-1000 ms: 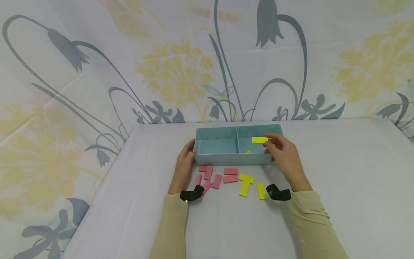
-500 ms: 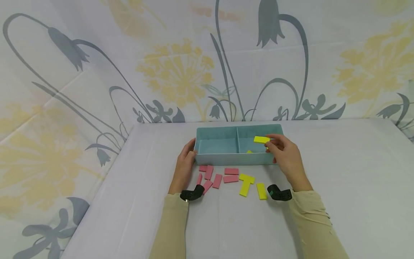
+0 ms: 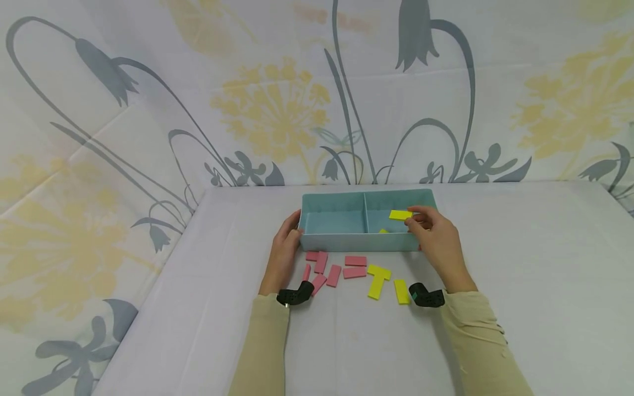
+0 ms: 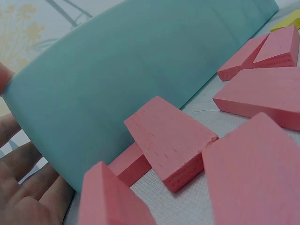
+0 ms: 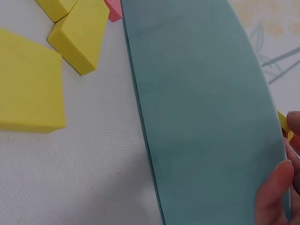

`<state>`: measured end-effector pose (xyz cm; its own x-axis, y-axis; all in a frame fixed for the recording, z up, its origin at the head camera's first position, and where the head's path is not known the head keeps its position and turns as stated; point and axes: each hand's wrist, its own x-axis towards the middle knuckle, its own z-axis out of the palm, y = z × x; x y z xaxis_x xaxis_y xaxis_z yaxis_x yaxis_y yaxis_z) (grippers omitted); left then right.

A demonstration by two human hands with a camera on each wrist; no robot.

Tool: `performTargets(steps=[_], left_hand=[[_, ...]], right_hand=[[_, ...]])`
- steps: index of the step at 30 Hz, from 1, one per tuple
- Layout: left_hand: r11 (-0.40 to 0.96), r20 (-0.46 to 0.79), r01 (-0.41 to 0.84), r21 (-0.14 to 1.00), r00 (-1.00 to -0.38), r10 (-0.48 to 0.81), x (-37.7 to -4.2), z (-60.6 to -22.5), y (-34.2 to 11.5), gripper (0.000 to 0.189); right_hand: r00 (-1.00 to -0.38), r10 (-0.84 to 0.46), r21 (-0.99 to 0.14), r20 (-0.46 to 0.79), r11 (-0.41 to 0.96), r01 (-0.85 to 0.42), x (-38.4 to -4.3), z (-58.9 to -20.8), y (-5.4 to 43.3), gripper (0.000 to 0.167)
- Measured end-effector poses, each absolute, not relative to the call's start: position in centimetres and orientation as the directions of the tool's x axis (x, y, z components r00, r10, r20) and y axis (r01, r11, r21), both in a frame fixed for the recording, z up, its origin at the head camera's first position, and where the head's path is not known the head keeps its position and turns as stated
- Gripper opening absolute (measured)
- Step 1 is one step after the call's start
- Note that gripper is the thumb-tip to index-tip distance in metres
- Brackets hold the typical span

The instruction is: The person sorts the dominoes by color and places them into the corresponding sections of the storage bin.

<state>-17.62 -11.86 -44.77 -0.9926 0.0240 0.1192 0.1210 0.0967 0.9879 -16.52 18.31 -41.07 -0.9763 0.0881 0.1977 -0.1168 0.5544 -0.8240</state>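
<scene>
In the head view, a pale blue-green box (image 3: 346,242) with two compartments sits on the table. My left hand (image 3: 284,250) holds its left end, the thumb at the front corner and the fingers along the outer side. Above the right compartment, my right hand (image 3: 438,242) pinches a flat yellow block (image 3: 400,215) between thumb and fingers. Another yellow block (image 3: 383,231) shows partly inside that compartment, behind the front wall. In the right wrist view, the box wall (image 5: 206,103) hides most of the pinched block, and a fingertip (image 5: 276,183) overlaps the rim.
Several pink blocks (image 3: 333,276) lie in front of the box on the left, some overlapping. Right of them are yellow blocks (image 3: 375,287), two forming a T, and a single yellow block (image 3: 402,291). A flower-patterned cloth (image 3: 277,110) hangs behind the table.
My right hand has shifted slightly to the right with the yellow block, still over the right compartment. The left hand stays on the box's end.
</scene>
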Motion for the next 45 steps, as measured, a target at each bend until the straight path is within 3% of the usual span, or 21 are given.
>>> performTargets(steps=[45], left_hand=[[0.079,0.115,0.117,0.99,-0.993,0.024,-17.52,-44.7,-11.78,0.046]], right_hand=[[-0.976,0.047,-0.767,0.214,0.627,-0.138,-16.11,-40.47,18.1,0.032]])
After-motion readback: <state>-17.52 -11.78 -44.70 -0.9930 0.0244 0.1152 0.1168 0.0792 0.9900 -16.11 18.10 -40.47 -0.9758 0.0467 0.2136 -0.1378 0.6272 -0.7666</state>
